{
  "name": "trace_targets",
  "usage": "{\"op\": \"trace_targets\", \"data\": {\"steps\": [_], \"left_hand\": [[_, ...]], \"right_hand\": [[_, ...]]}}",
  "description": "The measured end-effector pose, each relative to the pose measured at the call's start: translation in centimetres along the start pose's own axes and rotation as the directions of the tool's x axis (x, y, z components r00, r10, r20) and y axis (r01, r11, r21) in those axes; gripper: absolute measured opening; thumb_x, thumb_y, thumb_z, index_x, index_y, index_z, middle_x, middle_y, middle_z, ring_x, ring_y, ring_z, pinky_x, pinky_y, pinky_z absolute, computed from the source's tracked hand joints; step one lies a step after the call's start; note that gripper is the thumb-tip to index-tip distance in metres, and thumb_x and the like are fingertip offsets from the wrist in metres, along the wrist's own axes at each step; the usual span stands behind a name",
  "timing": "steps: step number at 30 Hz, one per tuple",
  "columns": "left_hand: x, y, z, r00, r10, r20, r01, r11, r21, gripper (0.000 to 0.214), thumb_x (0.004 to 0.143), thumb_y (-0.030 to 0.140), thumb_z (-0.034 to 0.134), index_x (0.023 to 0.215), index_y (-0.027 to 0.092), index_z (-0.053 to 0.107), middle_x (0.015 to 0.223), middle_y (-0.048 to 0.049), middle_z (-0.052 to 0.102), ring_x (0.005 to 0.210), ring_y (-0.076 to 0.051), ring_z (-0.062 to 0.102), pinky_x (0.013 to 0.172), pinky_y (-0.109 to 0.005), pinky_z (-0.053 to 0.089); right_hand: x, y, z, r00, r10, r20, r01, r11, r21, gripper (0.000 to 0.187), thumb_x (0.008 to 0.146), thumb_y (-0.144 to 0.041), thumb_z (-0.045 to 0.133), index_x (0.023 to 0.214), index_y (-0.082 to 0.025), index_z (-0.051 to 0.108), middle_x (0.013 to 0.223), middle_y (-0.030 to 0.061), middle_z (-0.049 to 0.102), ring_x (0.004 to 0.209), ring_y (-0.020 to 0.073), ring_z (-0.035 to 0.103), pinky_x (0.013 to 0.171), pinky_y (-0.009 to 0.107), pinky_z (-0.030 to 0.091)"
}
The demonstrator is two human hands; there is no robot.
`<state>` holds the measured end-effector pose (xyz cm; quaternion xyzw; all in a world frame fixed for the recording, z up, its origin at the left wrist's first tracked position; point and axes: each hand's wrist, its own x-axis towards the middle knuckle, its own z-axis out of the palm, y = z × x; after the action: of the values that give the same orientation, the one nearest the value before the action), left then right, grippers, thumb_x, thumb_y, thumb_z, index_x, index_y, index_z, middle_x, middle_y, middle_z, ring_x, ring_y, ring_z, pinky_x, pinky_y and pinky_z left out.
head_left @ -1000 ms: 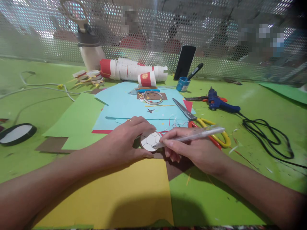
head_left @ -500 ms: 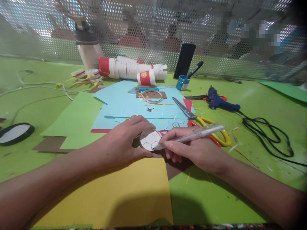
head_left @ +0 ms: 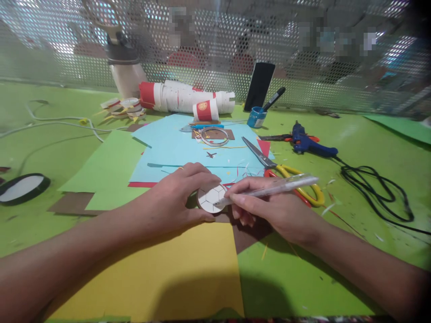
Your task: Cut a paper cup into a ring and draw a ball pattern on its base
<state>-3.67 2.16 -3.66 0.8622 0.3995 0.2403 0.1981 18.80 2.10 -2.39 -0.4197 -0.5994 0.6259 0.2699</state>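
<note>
A round white disc, drawn with dark lines in a soccer-ball pattern, lies at the middle front. My left hand is closed around its left side, thumb below and fingers above. My right hand grips a clear pen, and its tip meets the lower part of the disc. Under the hands are a yellow sheet and a brown sheet. Just beyond my right hand lie scissors with red and yellow handles.
Blue sheets and green sheets cover the middle and left. Farther back are stacked paper cups, a paint jar and a phone. To the right is a blue glue gun with its cord; a black tape roll sits left.
The pen tip has shifted slightly up on the disc, where the lines now look different. Both hands hold nearly the same place.
</note>
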Motion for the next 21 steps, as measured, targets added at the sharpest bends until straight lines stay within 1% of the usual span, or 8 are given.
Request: {"op": "trace_targets", "data": {"steps": [7, 12, 16, 21], "left_hand": [[-0.09, -0.02, 0.02, 1.0, 0.009, 0.002, -0.009, 1.0, 0.003, 0.045, 0.078, 0.033, 0.072, 0.119, 0.021, 0.056, 0.117, -0.0063, 0.056, 0.105, -0.02, 0.055, 0.087, -0.034, 0.047], [-0.03, 0.19, -0.11, 1.0, 0.024, 0.003, -0.024, 1.0, -0.001, 0.043, 0.078, 0.028, 0.072, 0.118, 0.02, 0.057, 0.116, -0.0068, 0.056, 0.105, -0.02, 0.055, 0.087, -0.034, 0.047], [-0.04, 0.23, -0.15, 1.0, 0.023, 0.004, -0.023, 1.0, 0.006, 0.043, 0.078, 0.028, 0.072, 0.118, 0.02, 0.057, 0.116, -0.0068, 0.056, 0.105, -0.02, 0.055, 0.086, -0.033, 0.047], [-0.03, 0.3, -0.06, 0.999, 0.04, -0.012, -0.04, 0.999, 0.013, 0.042, 0.08, 0.029, 0.07, 0.119, 0.019, 0.057, 0.117, -0.0076, 0.056, 0.107, -0.021, 0.055, 0.088, -0.034, 0.047]], "right_hand": [[-0.03, -0.14, -0.04, 0.999, 0.021, 0.029, -0.02, 0.999, -0.039, 0.013, 0.089, -0.028, 0.06, 0.09, -0.016, 0.063, 0.065, -0.0014, 0.064, 0.054, 0.0063, 0.055, 0.053, 0.018, 0.046], [-0.11, -0.19, -0.2, 0.998, 0.032, 0.062, -0.027, 0.997, -0.076, 0.012, 0.089, -0.029, 0.06, 0.089, -0.018, 0.064, 0.067, -0.0013, 0.064, 0.056, 0.007, 0.055, 0.052, 0.018, 0.046], [-0.19, -0.31, -0.21, 0.996, 0.069, 0.05, -0.063, 0.991, -0.117, 0.012, 0.088, -0.029, 0.06, 0.088, -0.018, 0.064, 0.066, -0.0008, 0.064, 0.056, 0.0079, 0.056, 0.051, 0.018, 0.045], [-0.23, -0.44, -0.2, 0.995, 0.085, 0.059, -0.079, 0.991, -0.107, 0.01, 0.088, -0.027, 0.059, 0.086, -0.018, 0.064, 0.064, -0.0018, 0.063, 0.054, 0.007, 0.055, 0.048, 0.017, 0.043]]}}
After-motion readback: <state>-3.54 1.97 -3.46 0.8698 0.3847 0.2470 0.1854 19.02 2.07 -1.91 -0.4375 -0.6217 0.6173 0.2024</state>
